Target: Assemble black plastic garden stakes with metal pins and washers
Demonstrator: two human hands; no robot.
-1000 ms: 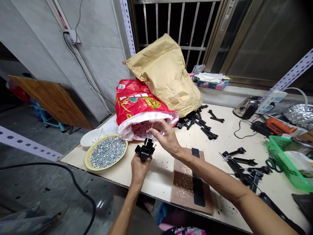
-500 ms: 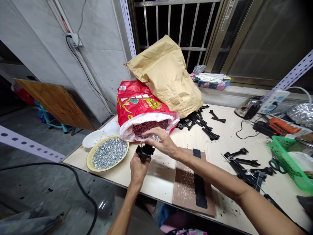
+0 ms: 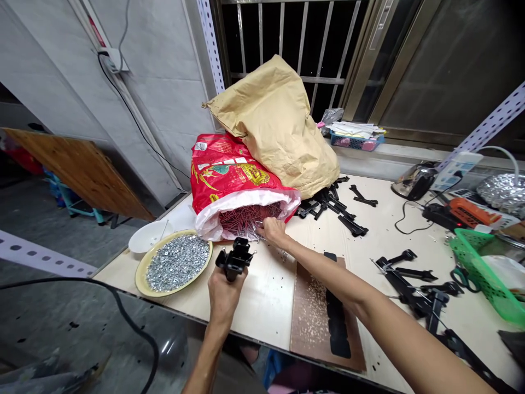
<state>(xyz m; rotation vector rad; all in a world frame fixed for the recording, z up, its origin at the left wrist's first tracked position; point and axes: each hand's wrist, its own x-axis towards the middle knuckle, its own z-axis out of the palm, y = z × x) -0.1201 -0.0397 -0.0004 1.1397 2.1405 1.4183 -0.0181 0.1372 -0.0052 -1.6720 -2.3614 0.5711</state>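
My left hand [image 3: 225, 295] is closed around a bunch of black plastic parts [image 3: 235, 259], held upright above the table's front edge. Thin metal pins with small heads poke out of the bunch. At the right side of the red bag's [image 3: 233, 172] open mouth is my right hand [image 3: 274, 231], fingers curled together among thin silvery pins; what lies between the fingertips is hidden. Many long, thin reddish-brown rods [image 3: 241, 219] fill the bag's mouth. Left of my left hand stands a yellow bowl [image 3: 141, 284] heaped with small silvery metal pieces [image 3: 178, 262].
A white bowl [image 3: 139, 241] stands behind the yellow one. A brown board [image 3: 303, 339] with a black strip [image 3: 338, 323] lies under my right forearm. More black parts [image 3: 414, 284] lie at right near a green basket [image 3: 484, 273] and scissors [image 3: 465, 279]. A tan sack [image 3: 283, 131] leans behind.
My right hand has moved from above the black parts to the mouth of the red bag, its fingers now curled. My left hand, still holding the parts, has shifted slightly left in view.
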